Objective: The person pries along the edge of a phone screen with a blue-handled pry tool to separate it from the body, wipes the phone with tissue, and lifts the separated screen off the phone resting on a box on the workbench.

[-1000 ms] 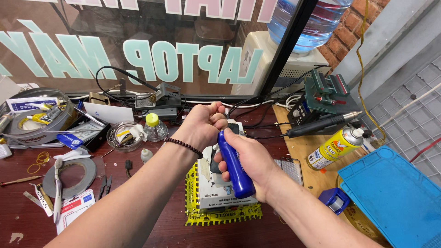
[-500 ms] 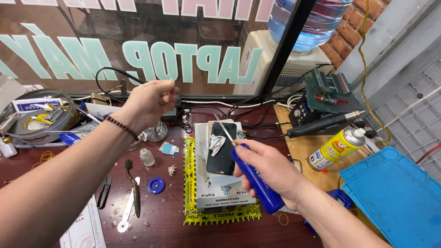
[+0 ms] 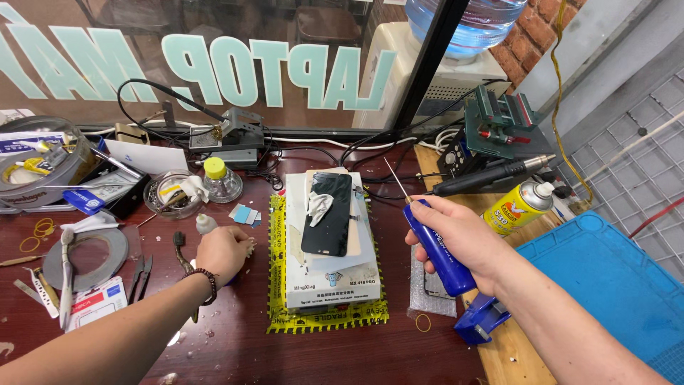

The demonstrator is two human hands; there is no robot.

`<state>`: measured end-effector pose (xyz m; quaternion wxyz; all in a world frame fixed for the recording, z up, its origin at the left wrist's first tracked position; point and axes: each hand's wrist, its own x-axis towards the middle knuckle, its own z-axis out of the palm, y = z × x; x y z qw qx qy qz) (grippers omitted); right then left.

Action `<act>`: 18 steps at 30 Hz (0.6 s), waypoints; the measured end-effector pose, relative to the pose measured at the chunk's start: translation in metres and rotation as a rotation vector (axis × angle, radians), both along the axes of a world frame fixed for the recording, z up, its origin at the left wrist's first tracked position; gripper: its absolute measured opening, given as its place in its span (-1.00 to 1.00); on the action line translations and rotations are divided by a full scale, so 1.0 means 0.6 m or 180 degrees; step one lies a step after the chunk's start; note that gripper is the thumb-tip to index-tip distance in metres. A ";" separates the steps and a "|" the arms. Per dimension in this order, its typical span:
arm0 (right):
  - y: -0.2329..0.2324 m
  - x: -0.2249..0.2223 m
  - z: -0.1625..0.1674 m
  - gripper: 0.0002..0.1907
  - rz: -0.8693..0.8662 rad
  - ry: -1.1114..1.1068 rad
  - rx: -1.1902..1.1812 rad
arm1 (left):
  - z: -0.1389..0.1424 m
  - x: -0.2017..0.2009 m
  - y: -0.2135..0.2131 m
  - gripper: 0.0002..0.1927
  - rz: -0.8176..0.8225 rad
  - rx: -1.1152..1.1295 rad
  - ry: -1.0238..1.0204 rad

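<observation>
Two hands over a dark red tabletop (image 3: 235,342). Left hand (image 3: 225,251) at 9 o'clock of the white box, palm down on the tabletop, fingers curled together over something small; what is under them is hidden. Bead bracelet (image 3: 206,279) on that wrist. Right hand (image 3: 456,235) at 3 o'clock of the box, fingers clamped round a blue tool (image 3: 440,249) with a thin metal tip (image 3: 394,178) pointing toward 11 o'clock, clear of the phone. Blue holder (image 3: 483,319) just below that hand at 5 o'clock. White box (image 3: 329,271) sits centre on a yellow-edged mat (image 3: 322,319). Phone (image 3: 328,214) lies flat on the box, dark screen up, crumpled white scrap (image 3: 319,207) on its upper part. Tape roll (image 3: 84,258) at 9 o'clock, far left; tweezers (image 3: 141,275) beside it. Blue mat (image 3: 605,285) at 3 o'clock. Yellow spray can (image 3: 517,208) at 2 o'clock, lying tilted. Small yellow-capped bottle (image 3: 219,180) at 11 o'clock. Black handpiece (image 3: 491,177) and green vise (image 3: 499,121) at 1 o'clock. Water jug (image 3: 477,21) farthest, behind the glass.
</observation>
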<state>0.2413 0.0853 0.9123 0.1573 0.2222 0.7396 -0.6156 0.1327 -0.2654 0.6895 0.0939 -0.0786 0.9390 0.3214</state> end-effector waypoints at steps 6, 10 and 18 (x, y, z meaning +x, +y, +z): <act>0.013 0.015 -0.016 -0.61 -0.0093 -0.0114 -0.0142 | -0.008 0.004 0.000 -0.77 -0.0582 -0.0865 0.0074; 0.020 0.021 -0.019 -0.64 -0.0104 -0.0153 -0.0171 | -0.024 -0.001 -0.007 -0.74 -0.0707 -0.0908 -0.0044; 0.012 0.012 -0.030 -0.62 -0.0073 -0.0088 -0.0119 | -0.035 -0.014 -0.010 -0.72 -0.0119 -0.0283 0.0118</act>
